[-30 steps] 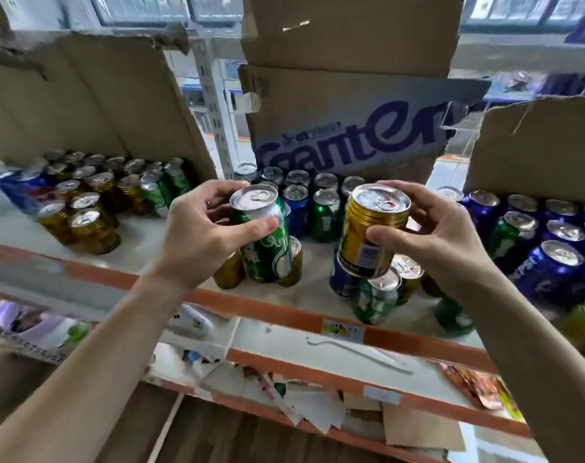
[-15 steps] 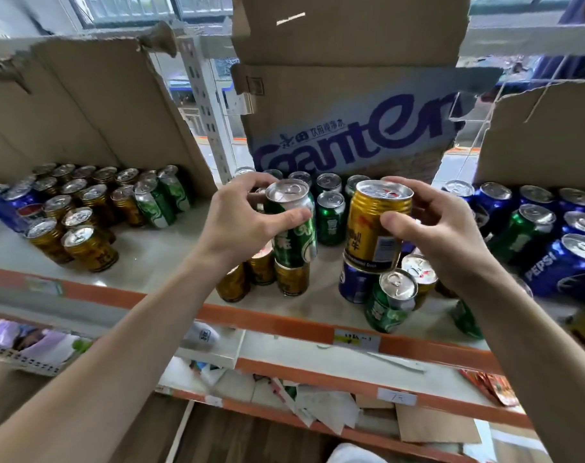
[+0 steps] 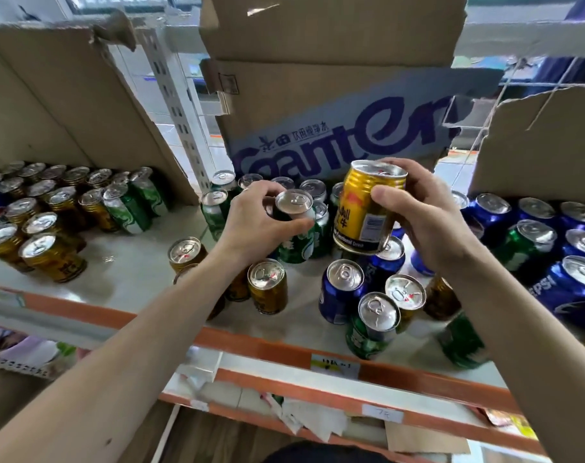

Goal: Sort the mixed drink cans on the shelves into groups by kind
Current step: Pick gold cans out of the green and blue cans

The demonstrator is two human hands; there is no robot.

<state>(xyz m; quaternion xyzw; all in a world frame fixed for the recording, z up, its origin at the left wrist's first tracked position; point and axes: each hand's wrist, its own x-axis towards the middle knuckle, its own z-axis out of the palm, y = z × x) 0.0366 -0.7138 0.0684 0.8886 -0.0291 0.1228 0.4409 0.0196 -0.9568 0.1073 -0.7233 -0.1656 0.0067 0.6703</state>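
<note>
Green can (image 3: 299,250) is sitting upright in the middle cluster on the shelf (image 3: 127,272), with the left hand (image 3: 254,222) gripping its top. The right hand (image 3: 431,225) is holding a gold Red Bull can (image 3: 364,212) tilted above that cluster. Bare shelf is lying open to the left, before the gold cans (image 3: 50,255). Blue Pepsi cans (image 3: 571,289) are crowding the right, and a cardboard box (image 3: 317,95) is closing off the back.

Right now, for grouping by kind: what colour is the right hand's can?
The Red Bull can is golden yellow; head view.

A shop or its stockroom — an orange-edged shelf (image 3: 284,349) with paper labels (image 3: 334,364) on its lip, a slotted upright (image 3: 174,105), torn cardboard cartons (image 3: 317,91), dozens of loose drink cans (image 3: 267,290).
</note>
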